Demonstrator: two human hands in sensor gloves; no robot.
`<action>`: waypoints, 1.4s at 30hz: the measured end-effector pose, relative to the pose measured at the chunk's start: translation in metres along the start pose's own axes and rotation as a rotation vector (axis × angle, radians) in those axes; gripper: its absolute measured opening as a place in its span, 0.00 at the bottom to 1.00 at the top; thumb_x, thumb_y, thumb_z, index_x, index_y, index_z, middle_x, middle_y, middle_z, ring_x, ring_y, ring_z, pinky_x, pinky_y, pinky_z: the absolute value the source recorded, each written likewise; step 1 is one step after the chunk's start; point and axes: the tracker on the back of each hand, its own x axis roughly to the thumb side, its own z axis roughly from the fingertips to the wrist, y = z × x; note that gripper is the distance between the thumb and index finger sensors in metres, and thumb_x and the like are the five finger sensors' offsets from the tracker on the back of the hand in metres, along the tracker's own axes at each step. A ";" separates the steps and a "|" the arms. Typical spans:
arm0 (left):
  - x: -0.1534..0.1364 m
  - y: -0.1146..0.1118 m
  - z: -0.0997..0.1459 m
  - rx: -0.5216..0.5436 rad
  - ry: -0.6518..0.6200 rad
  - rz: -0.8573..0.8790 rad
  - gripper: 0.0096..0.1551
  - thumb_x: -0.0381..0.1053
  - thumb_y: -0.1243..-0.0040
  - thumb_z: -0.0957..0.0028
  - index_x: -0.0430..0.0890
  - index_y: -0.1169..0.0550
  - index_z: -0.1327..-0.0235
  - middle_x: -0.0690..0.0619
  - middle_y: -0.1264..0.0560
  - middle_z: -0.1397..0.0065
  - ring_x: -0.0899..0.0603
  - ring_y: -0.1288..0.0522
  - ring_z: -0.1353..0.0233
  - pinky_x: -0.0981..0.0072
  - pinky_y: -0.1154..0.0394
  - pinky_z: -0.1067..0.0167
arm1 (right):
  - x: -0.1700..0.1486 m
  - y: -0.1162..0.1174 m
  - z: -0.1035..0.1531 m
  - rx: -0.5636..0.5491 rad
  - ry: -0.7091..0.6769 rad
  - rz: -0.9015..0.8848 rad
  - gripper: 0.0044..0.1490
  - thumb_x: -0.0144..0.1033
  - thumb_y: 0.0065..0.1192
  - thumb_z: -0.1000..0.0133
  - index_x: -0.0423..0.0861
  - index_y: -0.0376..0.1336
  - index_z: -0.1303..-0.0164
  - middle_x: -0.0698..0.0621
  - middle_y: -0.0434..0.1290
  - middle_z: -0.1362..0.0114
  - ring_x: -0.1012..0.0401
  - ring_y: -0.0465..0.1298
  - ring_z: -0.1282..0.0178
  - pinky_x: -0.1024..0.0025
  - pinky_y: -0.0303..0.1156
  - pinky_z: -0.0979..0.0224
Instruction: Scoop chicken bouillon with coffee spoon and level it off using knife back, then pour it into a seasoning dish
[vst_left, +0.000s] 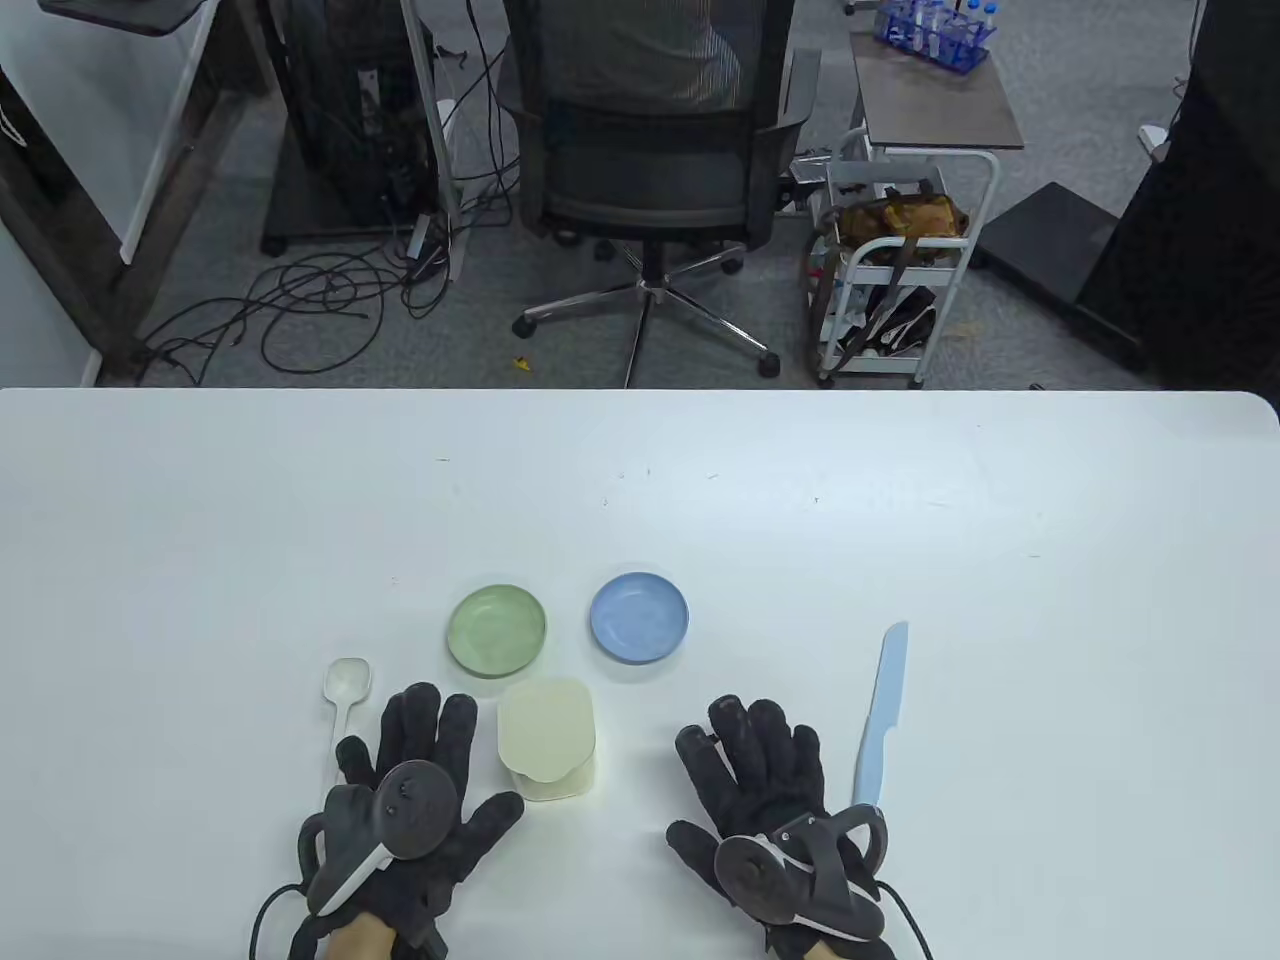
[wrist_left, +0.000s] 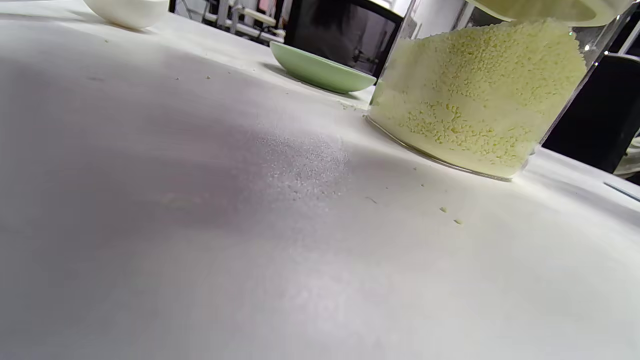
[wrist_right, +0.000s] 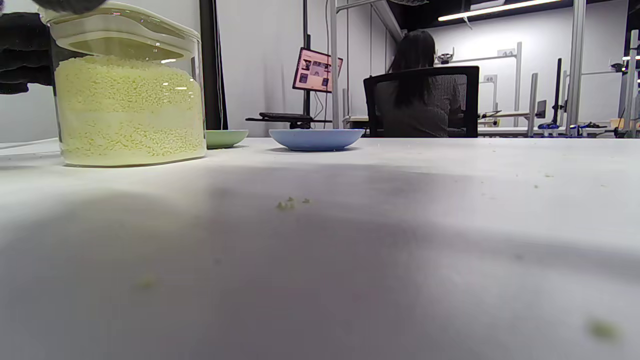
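Both hands (vst_left: 415, 800) (vst_left: 770, 800) lie seemingly flat, fingers spread, gripping nothing.

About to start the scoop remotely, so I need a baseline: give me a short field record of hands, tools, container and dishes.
left hand: flat on the table, fingers straight, holding nothing
right hand: flat on the table, fingers straight, holding nothing
spoon: white, on the table just left of the left hand
knife: light blue, on the table just right of the right hand
bouillon container: between the hands, lid on, mostly full of yellow granules
green dish: behind the container, empty
blue dish: right of the green dish, empty
table: a few stray granules
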 end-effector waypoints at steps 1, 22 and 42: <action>0.000 0.000 0.000 0.000 -0.002 0.003 0.63 0.87 0.67 0.68 0.61 0.70 0.26 0.51 0.75 0.16 0.40 0.71 0.12 0.27 0.72 0.28 | 0.000 0.000 0.000 -0.003 0.000 0.001 0.52 0.63 0.52 0.46 0.53 0.35 0.21 0.43 0.29 0.13 0.32 0.44 0.15 0.25 0.42 0.23; -0.001 0.003 -0.001 0.006 -0.022 0.058 0.62 0.86 0.67 0.67 0.61 0.69 0.26 0.51 0.75 0.16 0.40 0.71 0.12 0.27 0.72 0.28 | 0.000 0.000 0.000 0.005 0.007 0.019 0.53 0.63 0.53 0.46 0.54 0.34 0.21 0.42 0.29 0.13 0.32 0.44 0.15 0.25 0.43 0.23; -0.001 -0.001 -0.002 -0.019 -0.039 0.071 0.62 0.86 0.67 0.67 0.61 0.69 0.26 0.51 0.75 0.16 0.40 0.71 0.12 0.27 0.72 0.28 | 0.030 -0.038 -0.052 0.063 0.119 -0.124 0.58 0.72 0.55 0.51 0.70 0.26 0.26 0.62 0.22 0.11 0.45 0.34 0.08 0.35 0.36 0.13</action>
